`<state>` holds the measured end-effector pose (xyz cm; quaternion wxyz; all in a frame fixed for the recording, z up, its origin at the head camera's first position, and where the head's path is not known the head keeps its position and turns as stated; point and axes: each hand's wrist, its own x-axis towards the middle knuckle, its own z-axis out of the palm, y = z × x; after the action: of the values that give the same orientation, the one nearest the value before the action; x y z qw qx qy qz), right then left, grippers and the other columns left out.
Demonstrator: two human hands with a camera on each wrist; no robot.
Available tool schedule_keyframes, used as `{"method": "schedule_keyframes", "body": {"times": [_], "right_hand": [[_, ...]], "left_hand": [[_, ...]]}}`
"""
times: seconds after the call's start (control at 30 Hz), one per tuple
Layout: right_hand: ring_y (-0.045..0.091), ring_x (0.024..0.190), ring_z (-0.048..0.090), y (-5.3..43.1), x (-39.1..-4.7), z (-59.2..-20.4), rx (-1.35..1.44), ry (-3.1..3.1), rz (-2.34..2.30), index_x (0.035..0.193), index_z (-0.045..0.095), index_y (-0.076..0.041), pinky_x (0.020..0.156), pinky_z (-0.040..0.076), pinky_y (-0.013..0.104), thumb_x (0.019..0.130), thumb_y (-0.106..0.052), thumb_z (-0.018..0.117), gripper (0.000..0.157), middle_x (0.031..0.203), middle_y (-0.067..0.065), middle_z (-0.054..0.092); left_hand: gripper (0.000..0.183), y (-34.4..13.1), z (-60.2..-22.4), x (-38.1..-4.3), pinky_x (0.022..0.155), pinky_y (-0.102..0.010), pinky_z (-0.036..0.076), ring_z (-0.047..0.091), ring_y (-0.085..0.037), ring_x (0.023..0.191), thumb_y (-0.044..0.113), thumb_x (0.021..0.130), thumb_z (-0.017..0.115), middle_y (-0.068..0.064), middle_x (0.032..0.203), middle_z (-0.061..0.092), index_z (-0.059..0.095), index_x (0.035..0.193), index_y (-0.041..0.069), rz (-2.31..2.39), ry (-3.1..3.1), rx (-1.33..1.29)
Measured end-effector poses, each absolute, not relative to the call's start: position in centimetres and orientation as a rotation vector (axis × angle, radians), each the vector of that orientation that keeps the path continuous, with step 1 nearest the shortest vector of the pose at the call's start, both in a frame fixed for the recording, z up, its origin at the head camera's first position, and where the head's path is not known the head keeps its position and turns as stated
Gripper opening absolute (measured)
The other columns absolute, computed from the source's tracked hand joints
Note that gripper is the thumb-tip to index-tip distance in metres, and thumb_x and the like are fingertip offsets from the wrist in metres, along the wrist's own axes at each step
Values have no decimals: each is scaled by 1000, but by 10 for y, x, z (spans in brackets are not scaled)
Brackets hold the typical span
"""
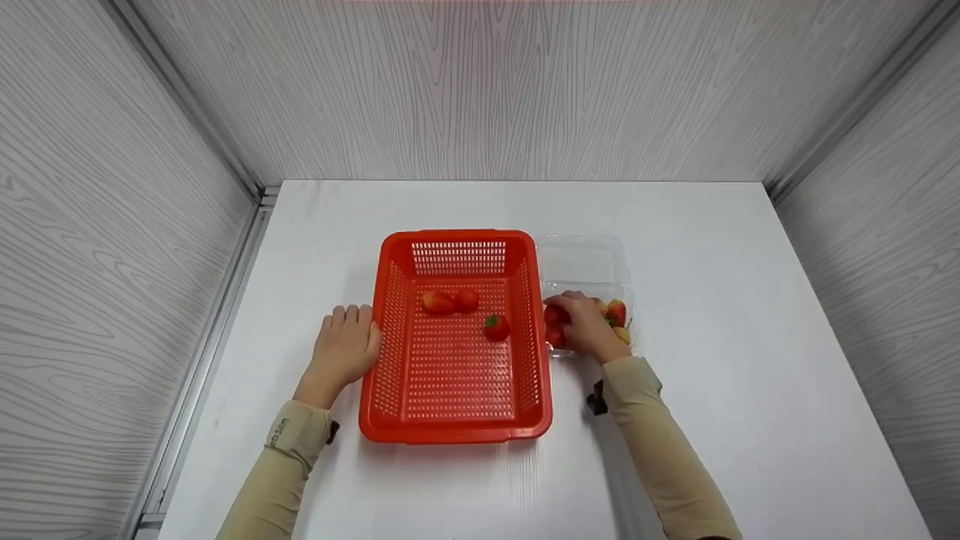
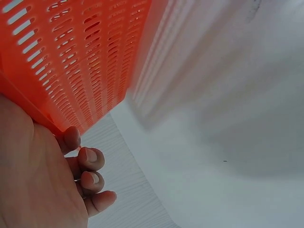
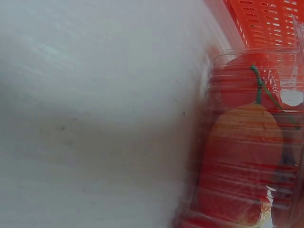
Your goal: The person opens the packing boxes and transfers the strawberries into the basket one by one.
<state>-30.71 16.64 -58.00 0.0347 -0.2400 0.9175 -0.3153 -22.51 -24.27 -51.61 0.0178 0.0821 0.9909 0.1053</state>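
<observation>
A red perforated plastic basket (image 1: 459,433) stands mid-table. My left hand (image 1: 345,345) holds its left rim, thumb side at the edge; in the left wrist view the fingers (image 2: 90,159) curl loosely below the rim. Inside lie a red fruit with a green cap (image 1: 496,328), a red-orange fruit (image 1: 439,302) and a rounder red one (image 1: 466,301). My right hand (image 1: 589,324) reaches into a clear hinged box (image 1: 581,259), its fingers bent round a red fruit (image 1: 555,315). The right wrist view shows an elongated red-yellow fruit (image 3: 240,156) through the box wall; the hand is hidden there.
The box sits against the basket's right side with its lid folded back. More red and yellow fruits (image 1: 618,313) lie in its right part. The white table (image 1: 712,300) is bounded by grey wood-grain panels (image 1: 510,90) at the back and sides.
</observation>
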Motion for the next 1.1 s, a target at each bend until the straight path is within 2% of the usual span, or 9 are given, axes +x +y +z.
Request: {"method": "schedule_keyframes", "body": {"times": [0.2, 0.33, 0.67, 0.9, 1.1], "right_hand": [[29, 107, 59, 166, -307, -572, -585, 2748, -1014, 128, 63, -4, 96, 47, 48, 86, 6, 61, 43, 118, 13, 62], [27, 105, 60, 166, -309, -568, -560, 2737, -1030, 130, 62, -5, 94, 48, 46, 88, 3, 63, 43, 118, 10, 61], [27, 103, 59, 167, -313, -554, -597, 2715, -1095, 131, 62, -3, 93, 49, 45, 87, 2, 67, 45, 112, 10, 63], [30, 89, 59, 166, -316, -539, -675, 2826, -1169, 124, 64, 3, 82, 51, 45, 82, 6, 65, 42, 101, 16, 64], [31, 92, 62, 157, -315, -515, -629, 2885, -1239, 123, 64, 5, 87, 51, 46, 83, 2, 69, 40, 101, 19, 65]], "left_hand": [[25, -242, -516, -225, 77, -48, 34, 40, -34, 84, 22, 101, 34, -16, 88, 45, 47, 100, 0, 331, 3074, 255], [26, -243, -516, -226, 78, -48, 34, 40, -33, 85, 23, 101, 34, -16, 89, 45, 47, 102, 1, 320, 3062, 246], [25, -243, -518, -226, 77, -47, 34, 40, -33, 84, 22, 101, 35, -15, 88, 44, 47, 102, 1, 341, 3069, 243], [24, -243, -516, -227, 77, -48, 33, 39, -33, 84, 22, 101, 35, -15, 88, 44, 46, 101, 1, 350, 3065, 241], [24, -242, -518, -226, 76, -48, 34, 40, -33, 84, 23, 101, 36, -15, 88, 45, 46, 101, 1, 344, 3060, 229]]}}
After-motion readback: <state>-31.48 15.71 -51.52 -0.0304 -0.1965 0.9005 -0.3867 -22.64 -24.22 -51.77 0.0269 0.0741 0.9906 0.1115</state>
